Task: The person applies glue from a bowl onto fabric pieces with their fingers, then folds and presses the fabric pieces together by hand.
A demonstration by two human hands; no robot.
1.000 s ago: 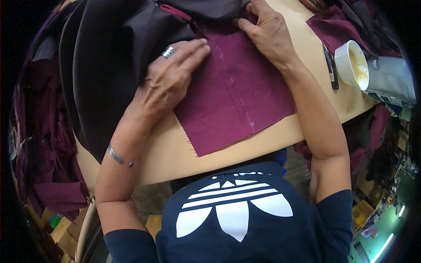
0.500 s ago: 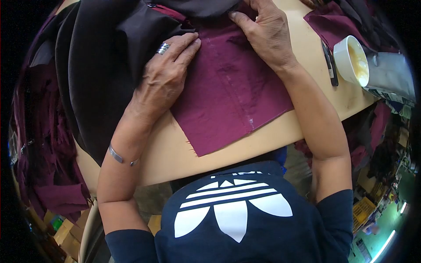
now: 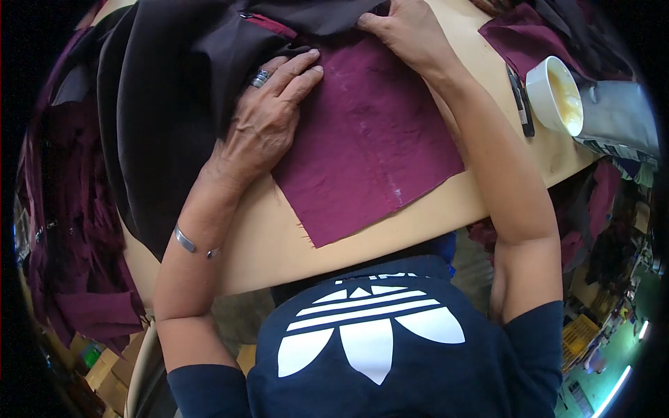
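A maroon piece of cloth (image 3: 376,153) lies on the table, with a faint whitish line and marks down its middle and a frayed lower left corner. My left hand (image 3: 268,115) rests on its left side, fingers stretched out flat at the edge of the dark garment cloth (image 3: 164,125). At the top, my right hand (image 3: 411,35) pinches the edge of that dark cloth between thumb and fingers. Between the hands, a red-edged opening (image 3: 270,26) with a dark zipper-like end shows in the dark cloth; its far side is cut off by the frame.
On the right stands a white bowl (image 3: 554,97) with pale yellow paste inside, beside a black cutter-like tool (image 3: 520,101) and a silvery packet (image 3: 617,115). More maroon cloth (image 3: 519,35) lies at the upper right. Maroon strips (image 3: 77,188) hang at the left table edge.
My right hand has shifted slightly left and up with the dark cloth's edge. The maroon cloth's creases have changed a little, while my left hand stays nearly in place.
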